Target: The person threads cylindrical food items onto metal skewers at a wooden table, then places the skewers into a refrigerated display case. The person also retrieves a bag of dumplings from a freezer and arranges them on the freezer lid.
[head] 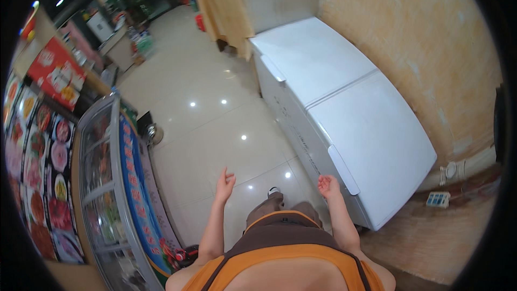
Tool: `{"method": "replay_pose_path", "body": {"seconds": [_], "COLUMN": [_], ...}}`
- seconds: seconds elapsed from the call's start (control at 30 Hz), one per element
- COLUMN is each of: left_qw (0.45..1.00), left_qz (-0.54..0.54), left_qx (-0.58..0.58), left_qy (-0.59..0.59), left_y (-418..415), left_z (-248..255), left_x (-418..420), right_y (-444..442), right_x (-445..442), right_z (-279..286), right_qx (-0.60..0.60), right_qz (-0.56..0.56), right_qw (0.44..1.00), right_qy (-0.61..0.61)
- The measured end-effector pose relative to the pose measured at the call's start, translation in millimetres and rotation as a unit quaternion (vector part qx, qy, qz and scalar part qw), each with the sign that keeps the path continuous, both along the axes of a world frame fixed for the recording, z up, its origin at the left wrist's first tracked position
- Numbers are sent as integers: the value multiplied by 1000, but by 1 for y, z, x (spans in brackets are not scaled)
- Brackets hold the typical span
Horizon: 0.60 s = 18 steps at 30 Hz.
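My left hand hangs over the tiled floor with its index finger and thumb apart and nothing in it. My right hand is beside the front of a white chest freezer, near the handle of its closer lid. Its fingers are loosely curled, and I see no object in them. Both freezer lids are down. Below me are a brown apron over an orange top and one shoe on the floor.
On the left runs a glass-fronted display fridge with food inside, beside a wall of food pictures. A metal kettle or pot stands at its far end. A yellow curtain hangs beyond the freezer. The glossy floor stretches ahead to a counter.
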State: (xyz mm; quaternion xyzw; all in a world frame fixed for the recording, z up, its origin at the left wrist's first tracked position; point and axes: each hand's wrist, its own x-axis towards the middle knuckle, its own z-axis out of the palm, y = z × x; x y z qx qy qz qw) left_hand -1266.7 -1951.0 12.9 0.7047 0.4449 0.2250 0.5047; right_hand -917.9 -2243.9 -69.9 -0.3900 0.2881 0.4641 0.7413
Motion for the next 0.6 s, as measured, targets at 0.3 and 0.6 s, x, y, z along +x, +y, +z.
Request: {"method": "replay_pose_path", "body": {"seconds": [0.3,0.6], "left_qw": [964,921], "left_qz": [-16,103], "left_qx": [-233,-365], "left_qy": [-127,-90], "left_y": [165,332], "left_z": [42,-53], "left_x": [263,481], "right_y": [56,148], "right_x": [2,38], "right_z": [73,89], "right_qx": [-31,-219], "right_qz": [-83,82], "right_qw": [995,866], "right_qy": [-41,-443]}}
